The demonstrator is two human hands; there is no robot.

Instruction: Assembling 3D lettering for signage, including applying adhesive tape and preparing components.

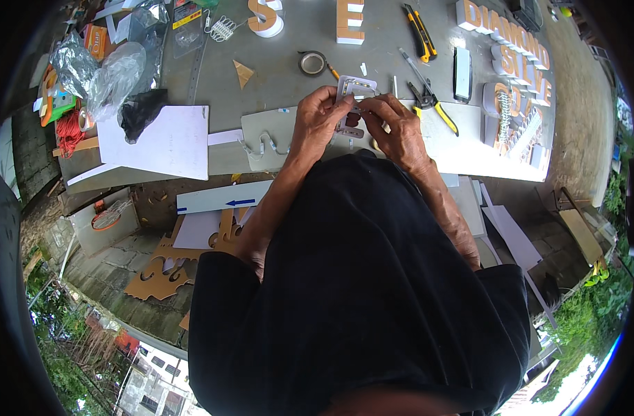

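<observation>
Left hand [317,114] & right hand [390,125] both closed on small pale letter-shaped piece [351,97], pinched between fingertips just above grey table [282,69], at centre of view. Near right hand: yellow-handled pliers [431,104], white block [462,73], yellow utility knife [419,31] farther up; tape roll [312,63] just up-left of piece. White sheet [161,142] w/ black bag [140,114] on it well to left.
</observation>
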